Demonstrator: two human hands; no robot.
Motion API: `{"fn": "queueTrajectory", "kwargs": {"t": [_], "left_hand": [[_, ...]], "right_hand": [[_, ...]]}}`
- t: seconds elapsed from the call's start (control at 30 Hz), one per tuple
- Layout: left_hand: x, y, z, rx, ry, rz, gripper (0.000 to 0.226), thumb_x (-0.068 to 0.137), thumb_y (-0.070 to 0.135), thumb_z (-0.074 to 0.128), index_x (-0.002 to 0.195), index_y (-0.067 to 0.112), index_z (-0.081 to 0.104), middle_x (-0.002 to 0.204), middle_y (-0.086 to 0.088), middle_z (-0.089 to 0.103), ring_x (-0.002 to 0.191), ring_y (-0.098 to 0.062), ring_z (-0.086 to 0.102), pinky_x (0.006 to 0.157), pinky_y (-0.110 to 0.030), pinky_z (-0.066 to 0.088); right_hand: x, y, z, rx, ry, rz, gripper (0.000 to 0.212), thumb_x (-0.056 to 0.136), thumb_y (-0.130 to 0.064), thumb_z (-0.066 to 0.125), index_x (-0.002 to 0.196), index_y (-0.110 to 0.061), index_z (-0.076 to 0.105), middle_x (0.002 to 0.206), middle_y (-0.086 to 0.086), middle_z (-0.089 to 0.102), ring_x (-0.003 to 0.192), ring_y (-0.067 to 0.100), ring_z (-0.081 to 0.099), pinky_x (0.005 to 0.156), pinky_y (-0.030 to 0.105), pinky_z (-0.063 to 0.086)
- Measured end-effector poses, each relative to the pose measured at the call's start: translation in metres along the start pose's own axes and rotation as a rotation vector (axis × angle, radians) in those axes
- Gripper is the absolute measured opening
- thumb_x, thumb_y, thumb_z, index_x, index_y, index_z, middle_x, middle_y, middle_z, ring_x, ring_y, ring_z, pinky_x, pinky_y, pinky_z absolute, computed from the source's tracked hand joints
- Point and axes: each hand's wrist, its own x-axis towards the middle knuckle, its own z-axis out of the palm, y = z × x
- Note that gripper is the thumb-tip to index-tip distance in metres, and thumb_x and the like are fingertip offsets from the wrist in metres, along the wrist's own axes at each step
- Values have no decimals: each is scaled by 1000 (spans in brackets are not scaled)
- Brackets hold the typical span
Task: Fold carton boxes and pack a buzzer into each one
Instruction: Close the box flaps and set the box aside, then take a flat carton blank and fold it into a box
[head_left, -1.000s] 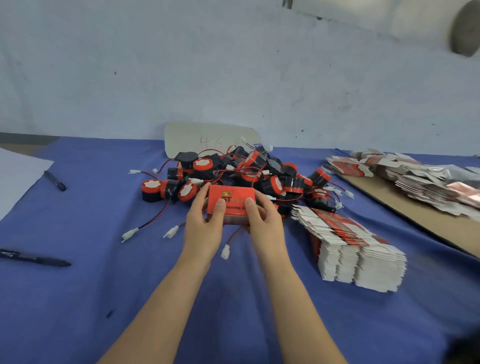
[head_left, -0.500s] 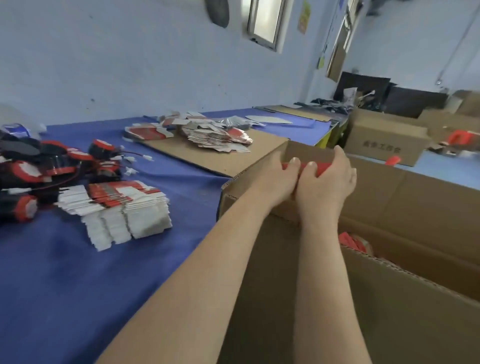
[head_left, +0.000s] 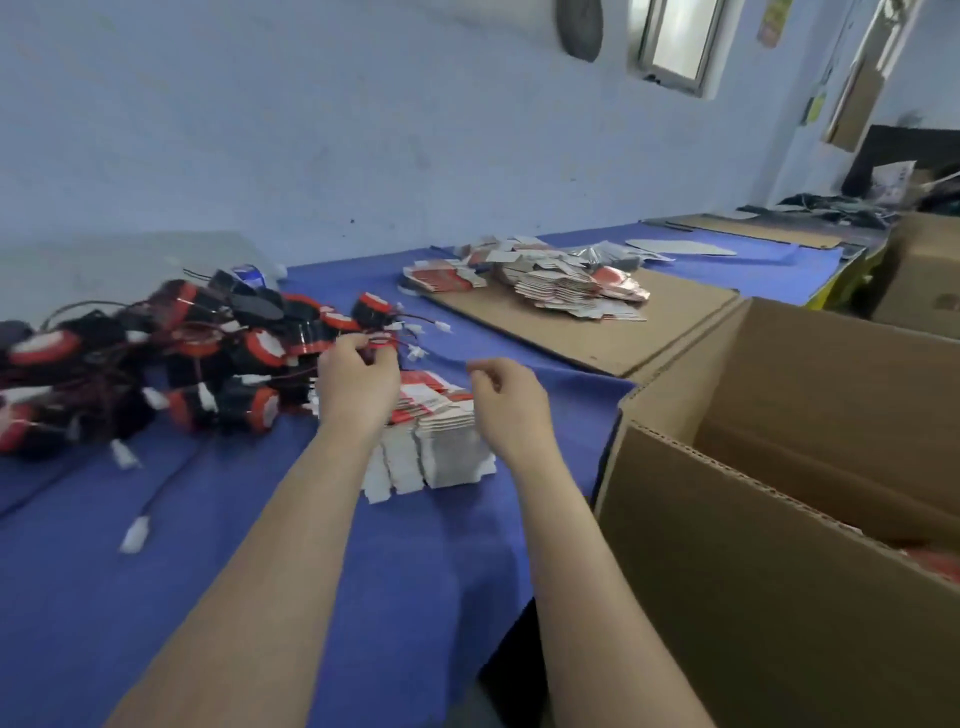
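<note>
One carton (head_left: 727, 571) holds red packs (head_left: 935, 564); left fingers (head_left: 357, 347) pinch buzzer wire (head_left: 383, 340), right fingers (head_left: 485, 371) loose.

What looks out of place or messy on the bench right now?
The buzzers lie in a tangled heap, their connectors trailing over the blue cloth. The far flat cartons lie slumped and scattered across the cardboard sheet, unlike the tidy near stack. No damage shows.

Left hand (head_left: 358, 387): moved from above the cardboard box (head_left: 779, 597) back to the table; fingers now curled at the edge of the buzzer pile (head_left: 249, 343).
Right hand (head_left: 509, 402): withdrawn from the box; now above the flat carton stack (head_left: 441, 431), holding nothing.
Red carton: no longer in either hand.
</note>
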Motion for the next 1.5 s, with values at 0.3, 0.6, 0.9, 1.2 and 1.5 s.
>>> {"fn": "queueTrajectory", "kwargs": {"t": [0.3, 0.6, 0.9, 1.2, 1.5], "left_hand": [[38, -59, -26, 252, -100, -274, 45, 93, 26, 49, 123, -7, 52, 129, -26, 53, 120, -41, 48, 103, -44, 41], [38, -61, -22, 296, -74, -225, 39, 93, 26, 49, 125, 4, 56, 131, -19, 52, 120, -40, 47, 103, -41, 40], [35, -37, -33, -54, 109, 137, 52, 94, 9, 46, 144, 22, 40, 134, -7, 55, 123, -28, 50, 106, -44, 39], [19, -18, -128, 233, 287, 612, 37, 94, 7, 48, 130, 15, 54, 97, -4, 62, 73, -21, 51, 70, -25, 36], [-2, -80, -235, -396, 454, 211, 43, 92, 34, 61, 131, 20, 49, 112, 19, 61, 96, 12, 59, 73, -3, 44]], "right_hand": [[50, 1, 50, -496, -198, 143, 43, 96, -46, 43, 120, -11, 52, 126, 11, 56, 115, 32, 51, 98, 47, 39], [50, -19, 62, -633, -366, 108, 42, 99, -42, 35, 117, -18, 63, 111, 4, 64, 110, 27, 52, 113, 60, 10], [33, -39, 67, -183, -121, -100, 55, 98, -39, 45, 147, -21, 28, 136, 6, 53, 127, 30, 46, 107, 45, 33], [22, -92, 76, -106, 112, -272, 92, 80, -36, 70, 152, -21, 14, 154, 12, 23, 141, 29, 18, 112, 43, 22], [-38, -130, 190, 291, -297, -421, 12, 98, -16, 50, 102, -6, 55, 93, 5, 65, 88, 22, 61, 80, 37, 49]]}}
